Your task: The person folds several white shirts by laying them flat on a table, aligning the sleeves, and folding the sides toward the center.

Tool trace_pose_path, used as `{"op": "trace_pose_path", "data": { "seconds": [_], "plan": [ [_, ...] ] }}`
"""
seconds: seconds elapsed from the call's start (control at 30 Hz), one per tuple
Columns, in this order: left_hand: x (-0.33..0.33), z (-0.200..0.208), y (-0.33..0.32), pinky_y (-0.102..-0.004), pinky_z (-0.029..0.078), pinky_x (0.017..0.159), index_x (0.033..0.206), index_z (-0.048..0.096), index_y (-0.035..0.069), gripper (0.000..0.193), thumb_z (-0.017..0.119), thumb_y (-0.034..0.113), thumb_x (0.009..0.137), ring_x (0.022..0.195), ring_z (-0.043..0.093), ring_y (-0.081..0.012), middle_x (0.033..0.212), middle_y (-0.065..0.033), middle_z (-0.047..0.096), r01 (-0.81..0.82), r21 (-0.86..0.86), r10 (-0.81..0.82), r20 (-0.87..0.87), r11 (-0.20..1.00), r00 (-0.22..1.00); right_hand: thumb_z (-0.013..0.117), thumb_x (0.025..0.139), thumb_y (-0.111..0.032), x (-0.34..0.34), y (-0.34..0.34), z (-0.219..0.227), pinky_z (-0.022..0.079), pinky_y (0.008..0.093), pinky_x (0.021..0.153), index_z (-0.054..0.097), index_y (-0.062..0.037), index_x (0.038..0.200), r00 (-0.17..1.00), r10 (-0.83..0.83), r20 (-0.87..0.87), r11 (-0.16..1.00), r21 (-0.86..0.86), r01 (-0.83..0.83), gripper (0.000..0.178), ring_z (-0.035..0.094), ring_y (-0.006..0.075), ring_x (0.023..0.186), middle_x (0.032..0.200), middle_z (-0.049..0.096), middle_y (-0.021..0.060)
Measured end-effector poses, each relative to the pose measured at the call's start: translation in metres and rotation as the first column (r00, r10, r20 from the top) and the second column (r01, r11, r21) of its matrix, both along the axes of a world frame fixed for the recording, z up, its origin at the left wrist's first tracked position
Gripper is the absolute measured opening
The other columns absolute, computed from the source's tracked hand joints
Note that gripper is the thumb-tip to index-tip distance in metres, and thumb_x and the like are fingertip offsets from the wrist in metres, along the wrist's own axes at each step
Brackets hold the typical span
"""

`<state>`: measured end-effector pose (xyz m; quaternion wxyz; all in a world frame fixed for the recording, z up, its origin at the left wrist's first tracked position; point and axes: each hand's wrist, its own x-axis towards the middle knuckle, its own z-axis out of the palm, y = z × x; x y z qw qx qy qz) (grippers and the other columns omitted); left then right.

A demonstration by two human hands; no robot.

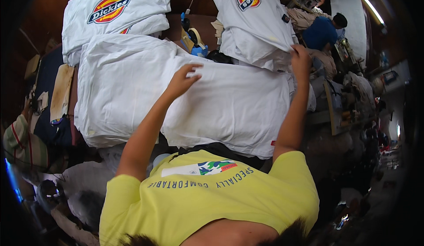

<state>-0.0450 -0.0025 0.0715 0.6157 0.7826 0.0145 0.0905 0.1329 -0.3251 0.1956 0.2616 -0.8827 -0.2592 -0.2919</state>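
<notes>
My right hand (300, 59) is closed in a pinch on the edge of a white T-shirt (254, 31), which tops the far right stack and bears a red and yellow printed emblem. That edge is drawn out toward the right. My left hand (183, 80) has its fingers apart and holds nothing; it is over the near white shirts (234, 109), and whether it touches the cloth I cannot tell. Left of it, more folded white cloth (121, 84) lies in a wide pile. A stack of white T-shirts (148, 9) with a similar emblem stands at the far left.
Between the far stacks sits a tape dispenser (194, 37) with blue parts. A person in a blue shirt (319, 33) works at the far right beside heaped cloth. Another person's striped sleeve (26, 142) shows at the left edge. A tan board-like piece (62, 91) lies left of the pile.
</notes>
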Motion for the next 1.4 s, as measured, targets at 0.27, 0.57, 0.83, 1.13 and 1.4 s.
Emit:
{"op": "trace_pose_path", "data": {
  "seconds": [0.27, 0.57, 0.83, 1.13, 1.4],
  "plan": [
    [0.189, -0.024, -0.013, -0.0366, 0.037, 0.092, 0.130, 0.027, 0.000, 0.082, 0.074, 0.017, 0.065, 0.111, 0.045, -0.0317, 0.121, -0.0246, 0.043, -0.425, 0.000, 0.410, 0.261, 0.905, 0.874, 0.053, 0.076, 0.003, -0.094, -0.083, 0.013, 0.041, 0.0252, 0.071, 0.057, 0.0012, 0.087, 0.965, 0.029, -0.261, 0.977, 0.212, 0.028, 0.012, 0.055, 0.0159, 0.077, 0.082, 0.058, 0.0080],
    [0.127, 0.026, -0.041, -0.0229, 0.034, 0.049, 0.096, 0.059, 0.004, 0.029, 0.070, 0.021, 0.075, 0.059, 0.043, -0.0077, 0.072, 0.0008, 0.053, 0.150, 0.222, -0.145, -0.040, 0.963, 0.989, 0.045, 0.076, 0.007, -0.148, -0.153, 0.043, 0.038, 0.0198, 0.064, 0.057, 0.0026, 0.095, 0.990, 0.116, -0.079, 0.642, 0.767, -0.014, 0.023, 0.051, 0.0118, 0.074, 0.090, 0.056, 0.0088],
    [-0.009, 0.120, -0.004, -0.0163, 0.044, 0.056, 0.094, 0.056, 0.002, 0.018, 0.063, 0.013, 0.081, 0.064, 0.055, -0.0030, 0.076, -0.0012, 0.061, 0.146, -0.330, -0.141, 0.038, 0.933, 0.989, 0.053, 0.082, -0.011, -0.063, -0.247, 0.058, 0.046, 0.0384, 0.087, 0.054, 0.0010, 0.109, 0.885, 0.461, -0.068, 0.359, 0.926, -0.116, 0.029, 0.056, 0.0249, 0.097, 0.106, 0.057, 0.0142],
    [-0.065, -0.006, 0.046, -0.0363, 0.042, 0.079, 0.130, 0.031, 0.012, 0.062, 0.058, 0.039, 0.081, 0.093, 0.049, -0.0159, 0.107, -0.0044, 0.051, -0.373, -0.147, 0.258, -0.497, 0.916, 0.828, 0.061, 0.081, -0.023, -0.027, -0.056, -0.080, 0.044, 0.0251, 0.066, 0.050, -0.0076, 0.110, 0.795, 0.065, -0.603, 0.890, 0.395, 0.227, 0.034, 0.053, 0.0128, 0.087, 0.105, 0.052, 0.0104],
    [-0.119, -0.039, 0.038, -0.0265, 0.043, 0.068, 0.122, 0.041, 0.010, 0.052, 0.052, 0.044, 0.084, 0.082, 0.052, -0.0102, 0.103, -0.0013, 0.054, -0.392, -0.503, -0.035, -0.648, 0.770, 0.761, 0.061, 0.075, -0.050, -0.179, -0.060, -0.133, 0.048, 0.0247, 0.049, 0.055, 0.0036, 0.092, 0.014, -0.171, -0.985, 0.977, -0.168, 0.135, 0.057, 0.056, 0.0126, 0.049, 0.067, 0.059, 0.0063]
  ]
}}
